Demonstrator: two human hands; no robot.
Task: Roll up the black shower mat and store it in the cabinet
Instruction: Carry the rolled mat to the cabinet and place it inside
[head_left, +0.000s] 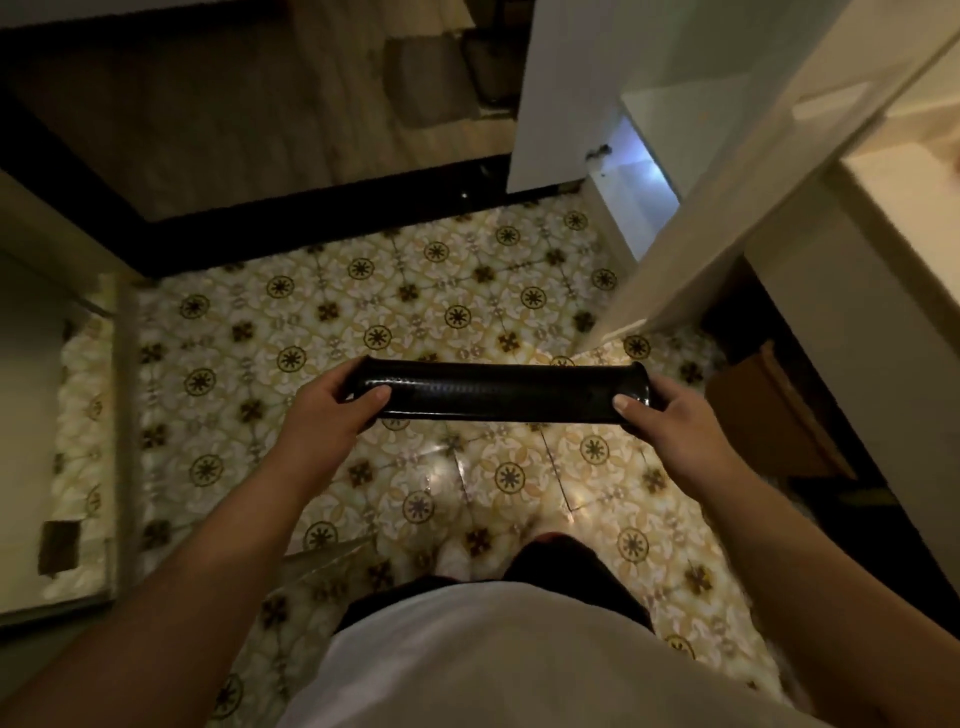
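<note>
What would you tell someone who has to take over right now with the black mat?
Left hand: gripping the left end of the black shower mat.
Right hand: gripping the right end.
The mat is already rolled into a tube, held level above the patterned tile floor.
The white cabinet stands ahead on the right with a door swung open.
Done: rolling.
Left: carry the roll to the cabinet, put it inside, probably close the door.
</note>
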